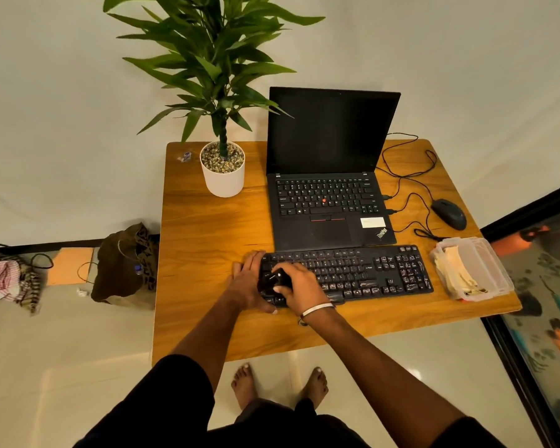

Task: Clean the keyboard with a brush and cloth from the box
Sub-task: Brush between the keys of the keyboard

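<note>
Gripping a small black brush [278, 279] over the left end of the keyboard [346, 273], the right hand [299, 287] had its fingers curled round the tool. The left hand [248, 282] lay flat with straight fingers against the keyboard's left edge, steadying it. The keyboard looked light, rigid and prone to sliding, so bracing at that edge seemed advisable. Right of the keyboard stood the clear box [485, 260] with the soft, limp cloth [455, 270] inside. Behind the keyboard sat the laptop [330, 176]; the mouse [448, 213] and its cable [411, 192] lay behind and right, the potted plant [222, 169] behind and left.
</note>
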